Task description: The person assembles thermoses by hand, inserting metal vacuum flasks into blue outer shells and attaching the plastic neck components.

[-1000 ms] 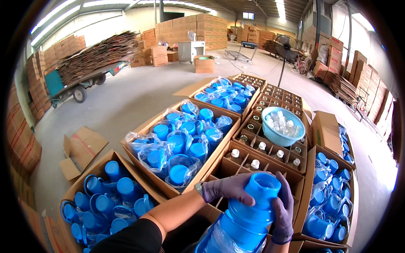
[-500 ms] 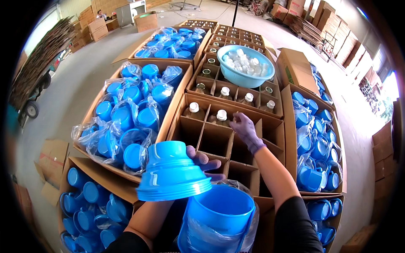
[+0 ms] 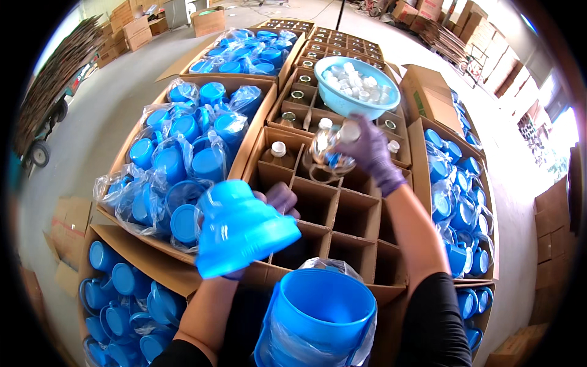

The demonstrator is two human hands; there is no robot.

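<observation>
My left hand (image 3: pixel 281 199), in a purple glove, is closed on a stack of nested blue stepped plastic pieces (image 3: pixel 241 229), wide rims downward; its fingers show behind them. In my gloved right hand (image 3: pixel 374 150) is a clear glass bottle (image 3: pixel 330 158), gripped near its white cap and tilted over the divided carton (image 3: pixel 353 214). Motion smears the bottle. Another white-capped bottle (image 3: pixel 279 154) stands in the carton's far left compartment. Close to me, between my forearms, stands a large blue plastic mug (image 3: pixel 327 330) with clear film around it.
A light blue basin (image 3: pixel 350 110) of white caps rests on a farther carton of bottles. Cartons of film-wrapped blue mugs (image 3: pixel 171 159) stand at the left, with more blue mugs (image 3: pixel 458 214) at the right. Stacked cardboard on a cart (image 3: pixel 55 79) is far left.
My right hand has lifted the bottle from its compartment and tilted it. My left hand, with the blue stack, has shifted slightly left and tipped it.
</observation>
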